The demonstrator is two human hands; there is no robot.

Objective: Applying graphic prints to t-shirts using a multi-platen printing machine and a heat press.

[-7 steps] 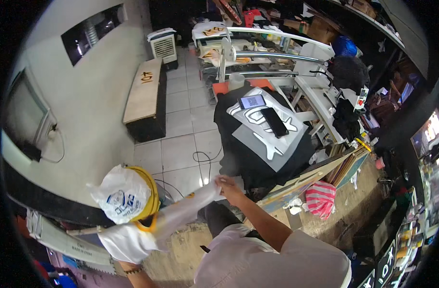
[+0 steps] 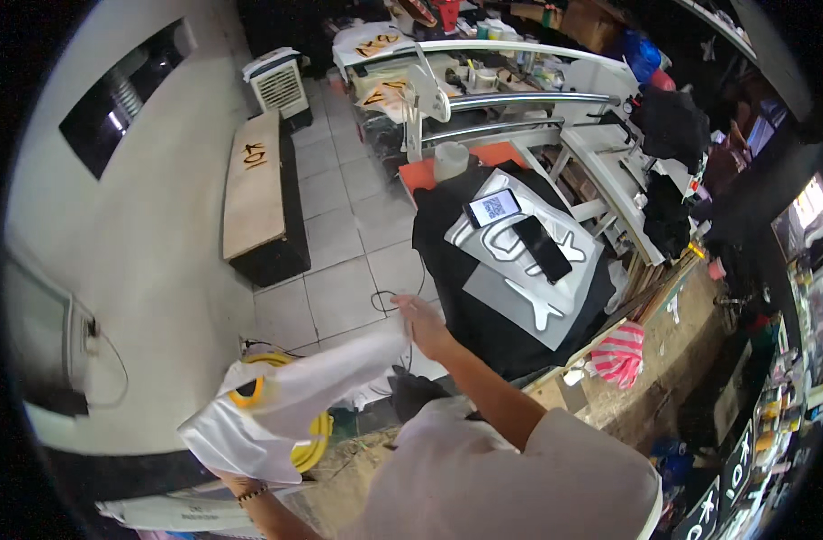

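Note:
A thin, shiny white sheet point(image 2: 344, 369), fabric or film, stretches between my two hands, with a yellow-orange and black mark near its left part. My left hand point(image 2: 229, 484) grips its lower left end, the fingers mostly hidden under it. At the upper right end, my right hand point(image 2: 420, 326) holds the sheet's edge, slightly blurred. Beneath and behind the sheet is a yellow bucket point(image 2: 314, 445), largely covered. On the black cloth point(image 2: 443, 243) to the right lie pale sheets with white lettering point(image 2: 528, 310), a phone with a lit screen point(image 2: 492, 208) and a dark phone point(image 2: 543, 248).
A long bench with a wooden top point(image 2: 254, 184) runs along the left wall, with an air cooler point(image 2: 278, 90) behind it. White machine rails point(image 2: 528, 101) stand beyond the black cloth. A cable point(image 2: 384, 301) lies on the tiles. A pink-striped bag point(image 2: 620, 354) sits at the right.
My view has shifted, and the scene sits differently in it. The sheet has come up over the bucket, hiding the white plastic bag there. My right hand has moved up with its end.

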